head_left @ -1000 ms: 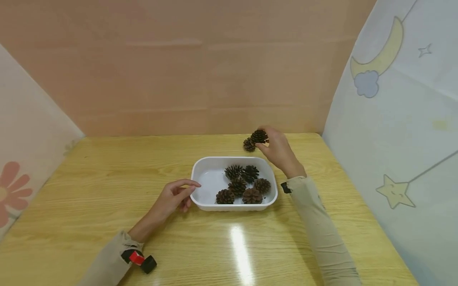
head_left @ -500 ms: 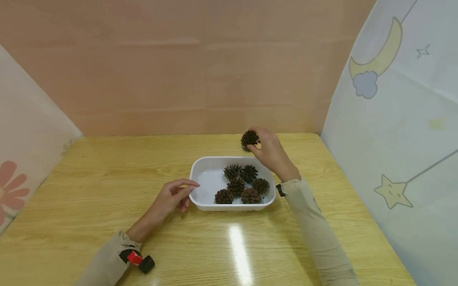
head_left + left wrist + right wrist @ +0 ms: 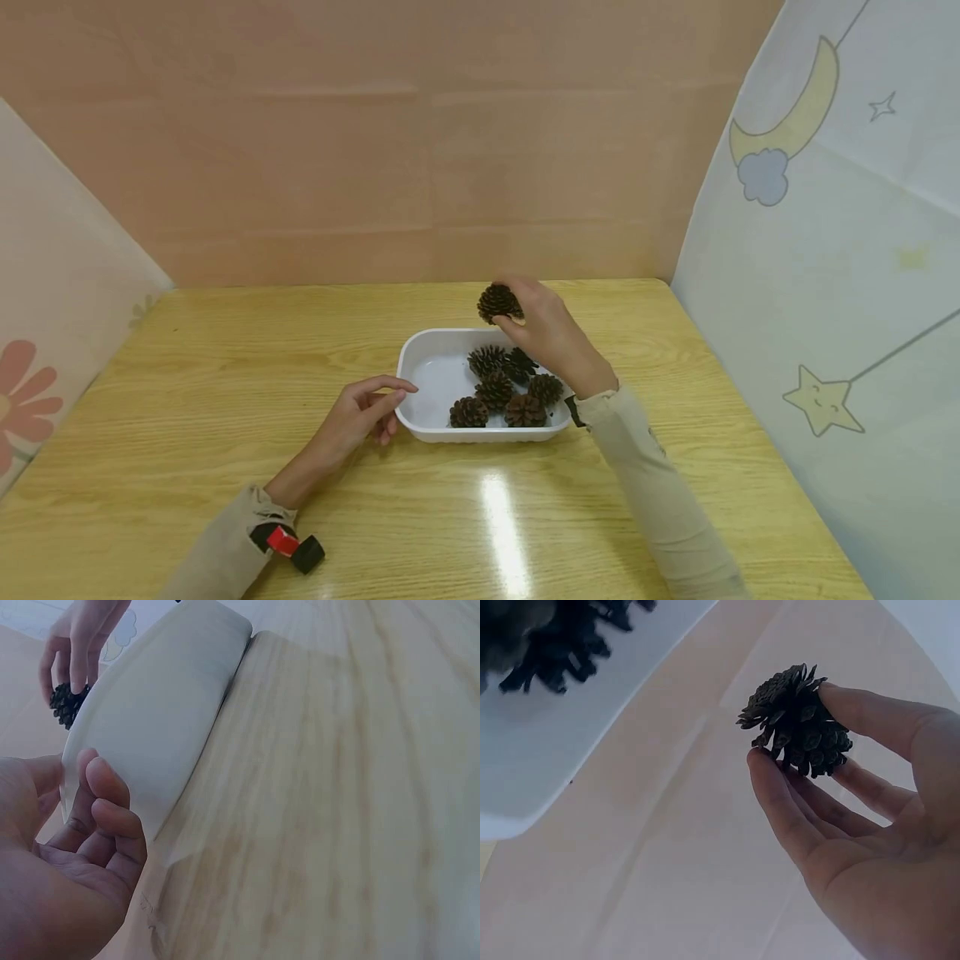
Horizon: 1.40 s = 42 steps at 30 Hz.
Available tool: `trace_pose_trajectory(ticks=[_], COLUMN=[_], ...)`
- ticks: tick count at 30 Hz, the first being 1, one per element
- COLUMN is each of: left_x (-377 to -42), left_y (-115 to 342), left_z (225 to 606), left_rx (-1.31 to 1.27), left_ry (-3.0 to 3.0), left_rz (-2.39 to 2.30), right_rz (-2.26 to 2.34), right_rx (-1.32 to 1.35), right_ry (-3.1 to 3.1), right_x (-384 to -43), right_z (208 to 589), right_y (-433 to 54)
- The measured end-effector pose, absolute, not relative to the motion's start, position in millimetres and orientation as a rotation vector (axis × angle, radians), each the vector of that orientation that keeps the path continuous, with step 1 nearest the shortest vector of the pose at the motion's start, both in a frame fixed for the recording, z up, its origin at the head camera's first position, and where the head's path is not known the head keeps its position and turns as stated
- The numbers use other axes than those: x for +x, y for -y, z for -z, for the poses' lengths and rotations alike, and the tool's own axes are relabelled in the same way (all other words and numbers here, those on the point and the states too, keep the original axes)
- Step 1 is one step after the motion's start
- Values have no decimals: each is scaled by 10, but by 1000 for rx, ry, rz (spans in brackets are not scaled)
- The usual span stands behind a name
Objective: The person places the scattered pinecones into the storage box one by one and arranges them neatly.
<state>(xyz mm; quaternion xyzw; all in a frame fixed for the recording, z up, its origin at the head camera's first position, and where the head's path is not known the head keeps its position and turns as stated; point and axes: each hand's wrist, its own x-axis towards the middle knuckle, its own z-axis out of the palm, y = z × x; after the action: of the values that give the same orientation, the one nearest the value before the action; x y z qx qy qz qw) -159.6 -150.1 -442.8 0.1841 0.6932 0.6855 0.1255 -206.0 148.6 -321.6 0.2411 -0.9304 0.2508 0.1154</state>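
Observation:
My right hand holds a dark brown pine cone above the table, just behind the far rim of a white plastic tray. In the right wrist view, the thumb presses one side of the pine cone and the fingertips the other. My left hand is at the tray's left end, with thumb and index finger on the rim and the other fingers curled outside the wall. Several brown pine cones lie inside the tray, mostly toward its right half; my right forearm overlaps part of that end.
The tray stands on a light wood-grain table. A tan backdrop rises at its far edge, and a printed white sheet stands along the right. Another white sheet with a flower print is on the left.
My right hand has carried the pine cone leftward and slightly nearer the tray. The other cone seen beside it earlier no longer shows separately. My left hand has stayed at the rim.

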Motion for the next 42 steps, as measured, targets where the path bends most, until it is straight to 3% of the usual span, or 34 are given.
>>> trace_pose_trajectory(ticks=[23, 42], left_x=[-1667, -1653], left_y=[1462, 1466], left_z=[4436, 4421], left_rx=[539, 513], left_ry=[-2007, -1999], left_rz=[-2002, -2005], right_rz=[-618, -669], right_rx=[913, 866], right_ry=[2681, 2758], right_x=[-1816, -1622], right_z=[3269, 3453], right_y=[-1112, -942])
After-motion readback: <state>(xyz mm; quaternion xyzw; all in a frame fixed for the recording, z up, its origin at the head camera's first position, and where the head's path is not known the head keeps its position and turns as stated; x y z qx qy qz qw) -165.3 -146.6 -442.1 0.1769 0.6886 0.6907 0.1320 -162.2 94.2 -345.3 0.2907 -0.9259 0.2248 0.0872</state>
